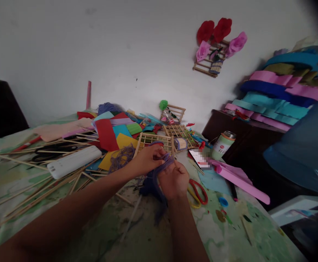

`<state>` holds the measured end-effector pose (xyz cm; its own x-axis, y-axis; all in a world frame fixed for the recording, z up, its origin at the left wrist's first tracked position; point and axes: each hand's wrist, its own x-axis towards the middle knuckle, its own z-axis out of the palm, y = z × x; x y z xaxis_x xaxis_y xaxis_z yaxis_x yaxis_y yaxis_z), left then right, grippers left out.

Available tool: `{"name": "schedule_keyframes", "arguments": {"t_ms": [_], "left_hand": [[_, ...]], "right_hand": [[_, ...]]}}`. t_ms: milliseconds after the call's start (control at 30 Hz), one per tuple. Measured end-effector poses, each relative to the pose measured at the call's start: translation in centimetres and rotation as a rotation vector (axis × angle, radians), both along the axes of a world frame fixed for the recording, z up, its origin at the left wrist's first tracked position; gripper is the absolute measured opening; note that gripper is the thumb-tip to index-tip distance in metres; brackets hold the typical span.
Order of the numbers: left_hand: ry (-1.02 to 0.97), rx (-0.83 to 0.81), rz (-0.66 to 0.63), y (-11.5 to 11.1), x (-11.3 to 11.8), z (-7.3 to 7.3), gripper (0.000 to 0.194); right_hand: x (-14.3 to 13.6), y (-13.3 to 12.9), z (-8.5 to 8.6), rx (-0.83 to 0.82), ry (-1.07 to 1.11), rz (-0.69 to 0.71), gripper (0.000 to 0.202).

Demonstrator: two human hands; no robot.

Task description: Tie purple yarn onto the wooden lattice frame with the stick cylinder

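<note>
Purple yarn is looped over the fingers of my right hand, which is turned palm up near the middle of the table. My left hand meets it from the left, its fingers pinched together on the yarn. Dark blue yarn hangs and lies below the two hands. Just behind them is a wooden stick grid. Red and yellow scissors lie to the right of my right hand.
Thin sticks, a white block-shaped object and coloured sheets cover the left side. A jar and a pink roll lie right. Flowers on a stick frame hang on the wall.
</note>
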<state>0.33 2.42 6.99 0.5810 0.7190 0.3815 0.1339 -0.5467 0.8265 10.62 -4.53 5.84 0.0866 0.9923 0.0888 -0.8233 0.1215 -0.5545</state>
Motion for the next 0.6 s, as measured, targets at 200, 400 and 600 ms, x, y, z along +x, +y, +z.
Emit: {"name": "schedule_keyframes", "arguments": {"t_ms": [200, 400, 600], "left_hand": [[-0.031, -0.029, -0.012, -0.07, 0.04, 0.12, 0.019], [-0.042, -0.037, -0.032, -0.11, -0.04, 0.09, 0.018], [-0.048, -0.044, -0.035, -0.12, 0.0, 0.06, 0.018]], "right_hand": [[-0.01, 0.11, -0.04, -0.023, 0.008, -0.025, 0.027], [-0.23, 0.21, 0.04, -0.018, -0.008, -0.043, 0.023], [-0.37, 0.29, 0.38, -0.027, -0.011, -0.043, 0.022]]}}
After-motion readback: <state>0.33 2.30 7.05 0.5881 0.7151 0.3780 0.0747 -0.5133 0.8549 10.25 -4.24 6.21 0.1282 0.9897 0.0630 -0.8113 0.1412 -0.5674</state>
